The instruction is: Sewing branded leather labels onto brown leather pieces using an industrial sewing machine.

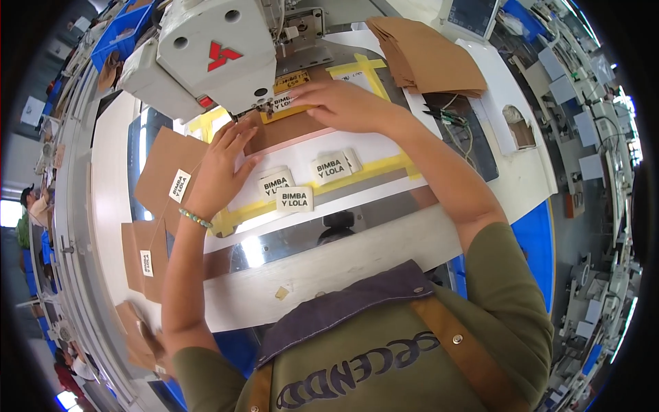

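Observation:
A brown panel (pixel 292 137) lies flat under the head of a white sewing machine (pixel 213 55). On it sits a yellow frame (pixel 273 117) around a white label with dark lettering, close to the needle area. My left hand (pixel 223 165) rests at the panel's left edge, fingers stretched out and thumb apart. My right hand (pixel 347 106) lies over the panel's right part, fingers extended with their tips on the label and frame. Several loose white labels (pixel 294 199) lie on the white work surface nearer to me, between my forearms.
A stack of brown pieces (pixel 429 58) lies at the back right, near a screen (pixel 471 15). Brown panels with labels (pixel 161 165) lie left of my left arm. Thread snips (pixel 449 118) and cords lie at the right. A blue bin (pixel 120 34) stands at the back left.

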`<action>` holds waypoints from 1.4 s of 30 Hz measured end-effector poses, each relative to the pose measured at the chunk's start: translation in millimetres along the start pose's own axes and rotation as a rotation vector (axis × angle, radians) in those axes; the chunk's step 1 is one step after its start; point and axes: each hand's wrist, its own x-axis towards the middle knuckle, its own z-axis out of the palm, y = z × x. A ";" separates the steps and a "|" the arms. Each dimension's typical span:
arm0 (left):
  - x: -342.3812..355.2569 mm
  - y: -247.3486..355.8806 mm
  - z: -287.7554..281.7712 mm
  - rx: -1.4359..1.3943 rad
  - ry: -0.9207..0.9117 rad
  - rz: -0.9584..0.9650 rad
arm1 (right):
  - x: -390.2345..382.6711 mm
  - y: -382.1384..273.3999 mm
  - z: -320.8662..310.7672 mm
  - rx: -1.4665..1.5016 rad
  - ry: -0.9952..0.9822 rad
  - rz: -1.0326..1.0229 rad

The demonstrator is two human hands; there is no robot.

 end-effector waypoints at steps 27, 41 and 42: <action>60.8 12.4 20.5 0.045 -0.043 0.044 | -39.6 90.6 -54.6 0.112 0.398 0.321; 60.6 5.4 26.9 0.069 0.015 0.082 | -38.2 90.1 -50.0 0.113 0.354 0.335; 61.8 4.9 26.5 0.068 0.019 0.103 | -38.0 90.5 -50.3 0.116 0.353 0.334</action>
